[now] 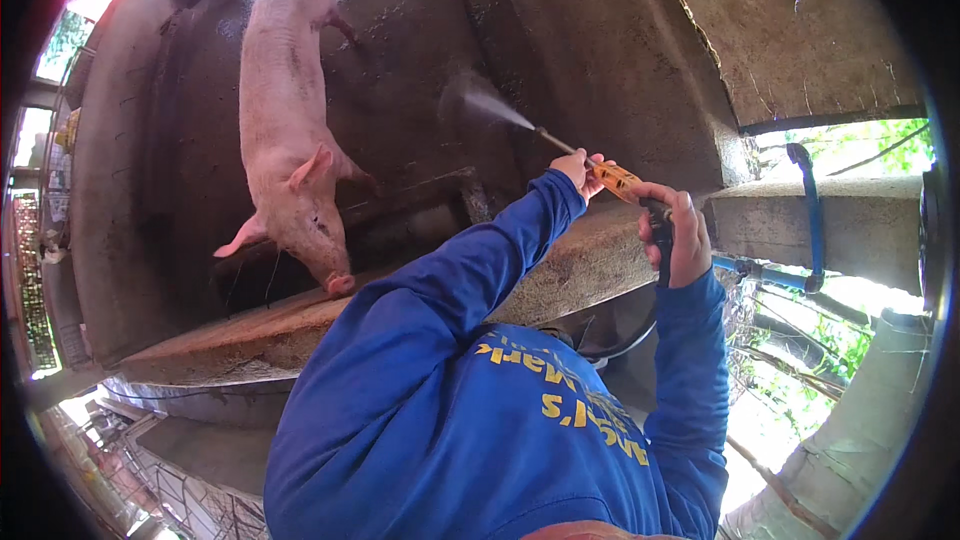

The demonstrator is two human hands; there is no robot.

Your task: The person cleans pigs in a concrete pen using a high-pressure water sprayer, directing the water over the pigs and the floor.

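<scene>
Sending a white jet of water (498, 109) out over the dark pen floor (400, 70), the spray gun (613, 180) is held up beside the concrete ledge (560, 285), with its thin metal tube (554, 141) pointing toward the upper left. It looks stiff and straight, probably light enough to lift easily, though the water would likely push back against whoever steadies it. Wet metal could turn slippery, so the better places to take hold seem to be the black handle (659, 223) at the back and the orange guard further forward.

The right hand (688, 243) is closed around the black handle, fingers curled; whether a finger presses a trigger is hard to tell. The left hand (577, 170) is bent around the front of the gun, where the orange guard meets the tube, gripping it from the near side; its fingertips are partly hidden. Neither palm is spread open. A pink pig (288, 105) stands in the pen to the left, well apart from the jet and from both hands.
</scene>
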